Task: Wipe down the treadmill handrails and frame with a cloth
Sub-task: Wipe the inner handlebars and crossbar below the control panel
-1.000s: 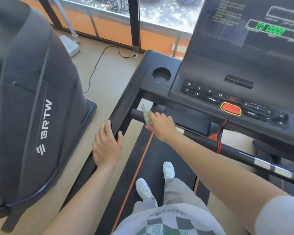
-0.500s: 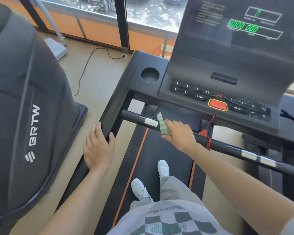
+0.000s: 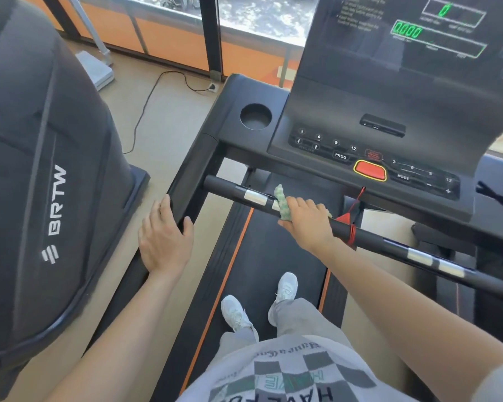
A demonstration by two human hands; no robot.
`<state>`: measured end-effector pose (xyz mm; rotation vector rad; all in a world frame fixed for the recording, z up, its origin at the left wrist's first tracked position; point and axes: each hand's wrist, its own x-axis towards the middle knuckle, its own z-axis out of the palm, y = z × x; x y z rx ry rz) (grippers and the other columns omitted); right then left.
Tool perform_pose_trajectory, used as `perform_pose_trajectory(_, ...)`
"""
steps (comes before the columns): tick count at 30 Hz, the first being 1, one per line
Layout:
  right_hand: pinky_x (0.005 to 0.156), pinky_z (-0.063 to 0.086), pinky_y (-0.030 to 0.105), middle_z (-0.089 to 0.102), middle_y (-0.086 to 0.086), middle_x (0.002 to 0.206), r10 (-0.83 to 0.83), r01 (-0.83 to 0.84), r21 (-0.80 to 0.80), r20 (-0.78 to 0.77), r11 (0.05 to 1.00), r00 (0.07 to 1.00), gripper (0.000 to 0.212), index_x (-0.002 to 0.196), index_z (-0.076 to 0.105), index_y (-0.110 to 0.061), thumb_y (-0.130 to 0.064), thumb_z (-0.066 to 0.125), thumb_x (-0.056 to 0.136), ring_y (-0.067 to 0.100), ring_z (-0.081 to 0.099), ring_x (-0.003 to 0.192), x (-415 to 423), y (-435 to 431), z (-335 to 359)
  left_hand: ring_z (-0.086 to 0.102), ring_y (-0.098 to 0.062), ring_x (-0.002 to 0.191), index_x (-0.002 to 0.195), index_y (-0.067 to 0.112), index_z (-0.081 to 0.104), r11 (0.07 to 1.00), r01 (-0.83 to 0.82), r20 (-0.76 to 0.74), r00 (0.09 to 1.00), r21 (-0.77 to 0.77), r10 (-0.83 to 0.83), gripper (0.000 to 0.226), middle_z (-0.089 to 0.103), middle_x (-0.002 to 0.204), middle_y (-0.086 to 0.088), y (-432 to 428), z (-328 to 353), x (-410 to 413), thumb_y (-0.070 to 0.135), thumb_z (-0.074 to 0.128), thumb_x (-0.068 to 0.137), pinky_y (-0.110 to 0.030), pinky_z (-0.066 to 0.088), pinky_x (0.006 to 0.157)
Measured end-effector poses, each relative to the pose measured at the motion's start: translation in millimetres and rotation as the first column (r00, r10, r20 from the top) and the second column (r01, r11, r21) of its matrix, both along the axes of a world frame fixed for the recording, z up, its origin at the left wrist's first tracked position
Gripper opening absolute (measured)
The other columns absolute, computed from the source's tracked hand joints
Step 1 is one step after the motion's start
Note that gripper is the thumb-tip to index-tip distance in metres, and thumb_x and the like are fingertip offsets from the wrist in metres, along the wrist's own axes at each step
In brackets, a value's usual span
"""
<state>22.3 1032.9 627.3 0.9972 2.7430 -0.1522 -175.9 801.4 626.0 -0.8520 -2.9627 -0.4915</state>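
Obs., nearest first. We stand on the belt point(image 3: 273, 256), 2 white shoes point(image 3: 286, 287) side by side low in the frame, toes toward the console.

Left hand point(image 3: 164, 239), centre-left: laid on the left side rail point(image 3: 198, 169), fingers fairly straight and together, thumb spread toward the rail's inner edge. It holds nothing; we read it as a brace.

Right hand point(image 3: 308, 224), centre: fingers curled over the top of the front handrail point(image 3: 389, 245), with the cloth point(image 3: 282, 203) wadded between palm and bar. A green tuft of cloth sticks out on the hand's upper-left side; the rest is hidden under the fingers.

Key relation: the handrail's long axis runs from centre-left of the frame down to the lower right. Up-left of the cloth, 1 silver pad point(image 3: 255, 197) sits just beside it, then a short black stretch to the bar's end. Down-right, a red cord point(image 3: 351, 232) is wound round the bar just beside the hand, then comes a long stretch carrying 2 more silver pads point(image 3: 418, 255).

Judgement: any stroke must slide along that axis. The right hand is the one on the bar; the left is well apart from it. The cord will likely snag a stroke toward the lower right.

Farther: console point(image 3: 389, 111) with red button point(image 3: 370, 169), and cup holder point(image 3: 256, 116) at upper centre; neither hand touches them.
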Motion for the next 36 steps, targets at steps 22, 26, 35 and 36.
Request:
perform_pose_trajectory(22,0.098,0.047,0.038,0.07,-0.005,0.123,-0.216,0.056,-0.489,-0.278,0.87,0.936,0.028,0.124,0.069,-0.021,-0.02,0.058,0.098,0.02,0.057,0.119,66,49,24,0.07,-0.028,0.112,0.131,0.008,0.057,0.627,-0.779,0.966,-0.166,-0.005,-0.199,0.03,0.067,0.128,-0.013,154,21,161,0.023,0.057,0.104,-0.029,0.06,0.079)
perform_pose_trajectory(26,0.096,0.046,0.038,0.067,-0.001,0.127,-0.137,0.022,-0.542,-0.174,0.84,0.975,0.034,0.132,0.064,-0.022,-0.028,0.058,0.099,0.023,0.054,0.122,59,61,22,0.067,-0.024,0.118,0.137,0.01,0.059,0.596,-0.802,0.928,-0.247,-0.033,-0.281,0.039,0.072,0.126,-0.01,162,14,166,0.034,0.049,0.107,-0.032,0.056,0.091)
perform_pose_trajectory(35,0.097,0.046,0.032,0.07,0.003,0.127,0.041,-0.143,-0.681,-0.164,0.719,0.986,0.039,0.136,0.063,-0.022,-0.023,0.059,0.098,0.025,0.062,0.12,-18,72,15,0.072,-0.02,0.105,0.13,0.012,0.064,0.322,-0.946,0.963,-0.055,0.034,-0.264,0.036,0.074,0.12,-0.008,166,1,129,0.035,0.049,0.107,-0.038,0.058,0.09)
perform_pose_trajectory(36,0.095,0.045,0.028,0.07,0.003,0.128,0.051,-0.16,-0.695,-0.175,0.701,0.983,0.038,0.136,0.063,-0.02,-0.023,0.06,0.098,0.022,0.062,0.12,-29,71,15,0.071,-0.02,0.104,0.129,0.013,0.064,0.3,-0.953,0.966,-0.031,0.049,-0.258,0.035,0.075,0.117,-0.006,164,1,121,0.035,0.048,0.108,-0.038,0.057,0.093)
